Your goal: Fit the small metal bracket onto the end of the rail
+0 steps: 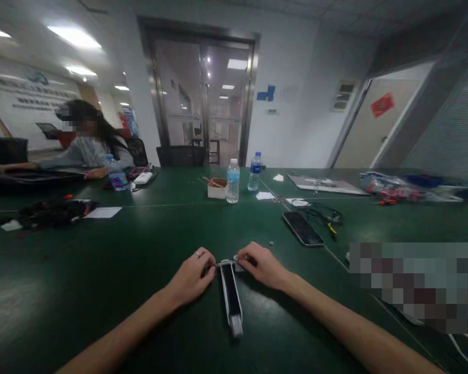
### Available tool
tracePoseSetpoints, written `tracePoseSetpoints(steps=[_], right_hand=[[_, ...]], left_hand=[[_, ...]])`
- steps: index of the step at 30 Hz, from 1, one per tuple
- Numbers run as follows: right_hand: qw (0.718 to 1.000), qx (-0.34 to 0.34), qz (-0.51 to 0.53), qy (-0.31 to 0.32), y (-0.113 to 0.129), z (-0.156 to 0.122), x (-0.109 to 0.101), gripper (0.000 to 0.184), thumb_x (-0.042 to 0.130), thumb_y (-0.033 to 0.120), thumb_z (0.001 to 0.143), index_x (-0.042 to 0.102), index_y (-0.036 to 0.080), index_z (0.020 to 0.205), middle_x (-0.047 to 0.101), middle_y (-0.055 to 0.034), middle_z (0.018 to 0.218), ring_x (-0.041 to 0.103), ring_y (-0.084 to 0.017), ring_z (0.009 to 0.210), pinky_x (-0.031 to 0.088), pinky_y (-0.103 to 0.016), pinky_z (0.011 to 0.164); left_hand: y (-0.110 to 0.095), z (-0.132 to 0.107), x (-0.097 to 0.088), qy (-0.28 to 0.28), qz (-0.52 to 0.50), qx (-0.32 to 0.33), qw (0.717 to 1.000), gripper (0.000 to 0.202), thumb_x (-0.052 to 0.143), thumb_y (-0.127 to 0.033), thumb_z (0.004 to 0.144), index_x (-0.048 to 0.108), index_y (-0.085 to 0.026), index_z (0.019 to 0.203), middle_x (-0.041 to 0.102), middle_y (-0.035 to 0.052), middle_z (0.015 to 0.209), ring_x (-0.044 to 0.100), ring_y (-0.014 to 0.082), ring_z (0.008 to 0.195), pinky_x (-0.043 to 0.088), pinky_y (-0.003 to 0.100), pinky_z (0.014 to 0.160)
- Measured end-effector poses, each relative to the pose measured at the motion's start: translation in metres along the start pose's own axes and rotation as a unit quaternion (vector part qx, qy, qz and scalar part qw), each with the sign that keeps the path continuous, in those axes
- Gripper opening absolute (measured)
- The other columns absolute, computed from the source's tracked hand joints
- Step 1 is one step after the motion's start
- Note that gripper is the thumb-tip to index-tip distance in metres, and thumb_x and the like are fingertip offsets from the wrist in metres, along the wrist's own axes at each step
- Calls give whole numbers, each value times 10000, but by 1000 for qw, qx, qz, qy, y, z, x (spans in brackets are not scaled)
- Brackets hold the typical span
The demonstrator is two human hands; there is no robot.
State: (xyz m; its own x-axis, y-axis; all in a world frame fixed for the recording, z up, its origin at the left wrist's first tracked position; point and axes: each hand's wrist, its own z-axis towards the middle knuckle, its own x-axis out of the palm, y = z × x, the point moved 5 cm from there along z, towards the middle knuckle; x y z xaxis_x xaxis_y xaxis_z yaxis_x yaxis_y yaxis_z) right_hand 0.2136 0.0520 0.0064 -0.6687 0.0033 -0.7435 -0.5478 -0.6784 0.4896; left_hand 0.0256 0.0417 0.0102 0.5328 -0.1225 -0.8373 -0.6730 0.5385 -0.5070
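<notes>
Nearest to us, on the dark green counter (101,270), lies a long, narrow black device with a silver frame and a grey end cap (231,296), running lengthwise from our hands back toward our body. Our left hand (191,275) has its fingers curled together, pinching the far end of the device from the left side, and our right hand (262,265) is closed on the same end from the right, fingertips on a small silver piece there; both hands rest on the counter. Just beyond the right hand sits a tiny dark ring (271,242), and farther right a black smartphone (303,228) lies flat beside a tangle of black cable (325,214). Farther off stand two clear plastic water bottles with blue labels (233,182), near a small open cardboard box (217,188). At the far left, another person in a grey top (86,145) sits at the counter.
</notes>
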Motion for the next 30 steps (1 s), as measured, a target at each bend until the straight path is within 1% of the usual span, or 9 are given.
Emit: tracePoseSetpoints(steps=[5,11,15,21,23,26,28,30], right_hand=[[1000,-14,-7,9,7,0,-1,83,563,133,822,616,187,856,637,-23,791,545,-142,767,453,-270,689],[999,-31,-6,9,10,1,-1,81,604,175,819,621,190,897,643,-30,857,536,-155,823,457,-292,735],[999,-33,-32,10,8,2,1,83,581,221,852,631,189,909,623,-37,861,515,-160,842,447,-302,751],[998,-38,-43,23,14,2,2,118,556,221,855,635,188,936,613,-42,865,514,-161,840,440,-307,755],[998,-32,-45,15,14,3,-1,136,549,231,853,630,188,955,618,-44,881,520,-164,849,438,-317,771],[998,5,-45,-46,-1,5,-15,155,508,230,863,615,182,965,620,-51,897,530,-170,871,433,-334,807],[993,33,-59,-96,-19,4,-29,160,482,192,851,608,181,949,613,-54,889,532,-177,877,428,-343,825],[987,61,-86,-121,-39,2,-42,195,468,138,810,605,186,941,599,-54,883,528,-185,879,422,-349,826]], left_hand=[[-2,-1,-2,8,-9,-10,1000,141,441,-246,878,562,-175,890,525,44,926,516,170,716,441,276,608],[-1,-2,-3,14,-12,-24,1000,154,447,-265,885,568,-173,904,524,45,940,513,169,722,438,272,599],[0,-2,-3,13,-10,-25,1000,147,452,-253,881,569,-168,904,521,41,934,508,165,715,432,267,596],[3,-3,-3,7,-25,-25,999,164,461,-280,882,583,-174,911,525,38,942,516,169,721,427,261,585],[3,-3,-3,5,-27,-29,999,171,463,-289,879,587,-174,906,528,38,940,516,169,715,429,262,586],[4,-3,-4,8,-30,-40,999,184,466,-297,869,594,-173,914,530,43,948,514,168,712,435,265,590],[3,-3,-5,6,-31,-41,999,196,471,-308,861,599,-172,920,532,45,950,515,171,713,436,269,590],[3,-2,-7,-3,-32,-40,999,203,474,-314,854,603,-168,914,537,47,941,518,176,717,436,275,592]])
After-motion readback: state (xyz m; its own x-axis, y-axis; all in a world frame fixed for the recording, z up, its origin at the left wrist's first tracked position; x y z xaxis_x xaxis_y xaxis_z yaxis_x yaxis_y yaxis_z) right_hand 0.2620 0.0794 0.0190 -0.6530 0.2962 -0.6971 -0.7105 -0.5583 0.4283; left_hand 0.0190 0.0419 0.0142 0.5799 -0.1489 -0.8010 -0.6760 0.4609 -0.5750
